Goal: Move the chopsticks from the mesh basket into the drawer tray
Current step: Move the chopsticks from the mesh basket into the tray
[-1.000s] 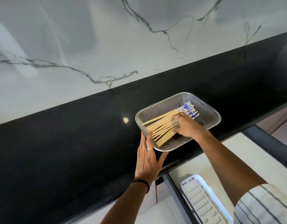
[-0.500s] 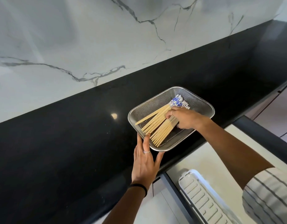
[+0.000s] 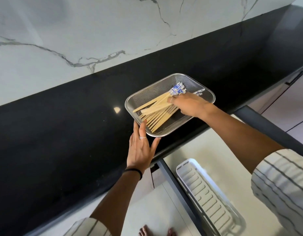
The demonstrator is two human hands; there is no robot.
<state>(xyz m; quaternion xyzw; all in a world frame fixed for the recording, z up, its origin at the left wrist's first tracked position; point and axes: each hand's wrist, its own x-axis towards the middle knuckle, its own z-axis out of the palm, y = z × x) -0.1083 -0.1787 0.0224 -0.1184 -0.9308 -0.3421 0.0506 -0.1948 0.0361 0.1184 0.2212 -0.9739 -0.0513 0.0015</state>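
A steel mesh basket (image 3: 195, 82) sits near the front edge of the black counter. Inside lies a fanned bundle of wooden chopsticks (image 3: 157, 113) with blue-and-white patterned ends. My right hand (image 3: 190, 106) reaches into the basket and its fingers close around the upper part of several chopsticks, which are raised slightly at the patterned end. My left hand (image 3: 141, 147) lies flat on the counter with fingers spread, touching the basket's near left corner. The white ribbed drawer tray (image 3: 208, 195) rests in the open drawer below, with no chopsticks in it.
The black counter (image 3: 62, 133) runs under a white marble backsplash (image 3: 96, 31). The open drawer has a dark front rail (image 3: 266, 126) at the right. Bare feet (image 3: 156, 231) show on the floor below.
My right hand has gathered the chopsticks and shifted slightly toward their patterned ends, lifting part of the bundle. My left hand stays against the basket corner. The camera view has shifted.
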